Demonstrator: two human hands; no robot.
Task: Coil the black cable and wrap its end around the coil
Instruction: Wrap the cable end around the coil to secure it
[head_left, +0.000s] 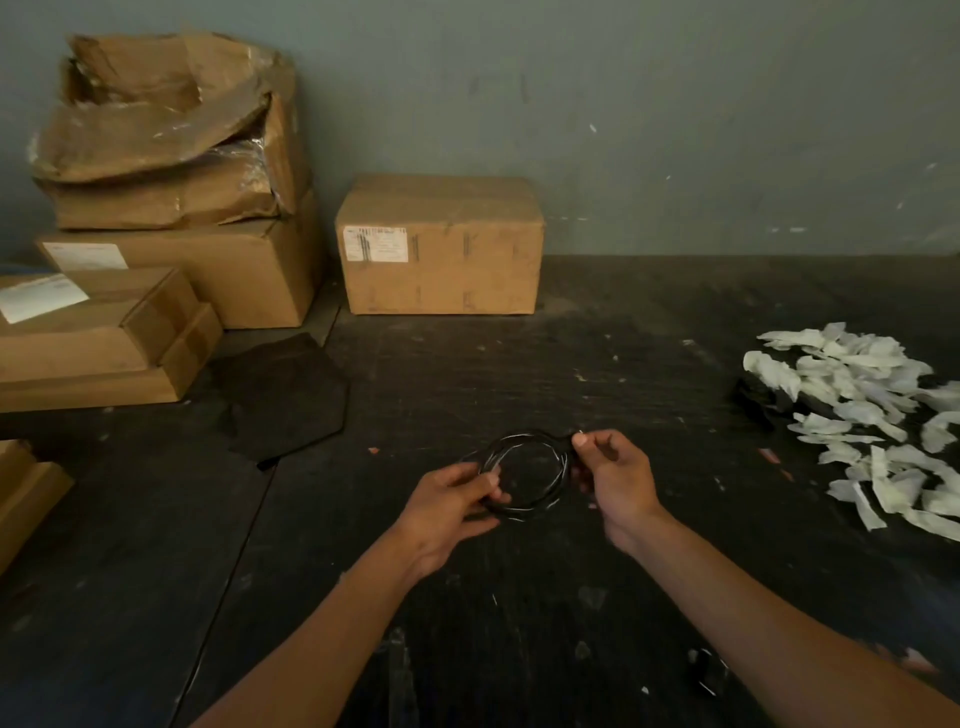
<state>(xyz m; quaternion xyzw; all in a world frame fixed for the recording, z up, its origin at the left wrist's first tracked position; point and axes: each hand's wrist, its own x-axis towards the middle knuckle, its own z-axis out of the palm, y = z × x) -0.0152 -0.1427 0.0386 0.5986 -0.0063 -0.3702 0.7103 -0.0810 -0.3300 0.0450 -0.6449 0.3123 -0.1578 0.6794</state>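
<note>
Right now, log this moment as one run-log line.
stage: wrapping end | left hand: grip on black cable coil | right hand: pinching cable end at coil's top | coil: formed, held above dark table

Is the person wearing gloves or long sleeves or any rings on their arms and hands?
No gloves: the left hand and the right hand are both bare. No sleeves show either; both forearms are uncovered right down to the picture's edge. No rings, watch or bracelets show.
</note>
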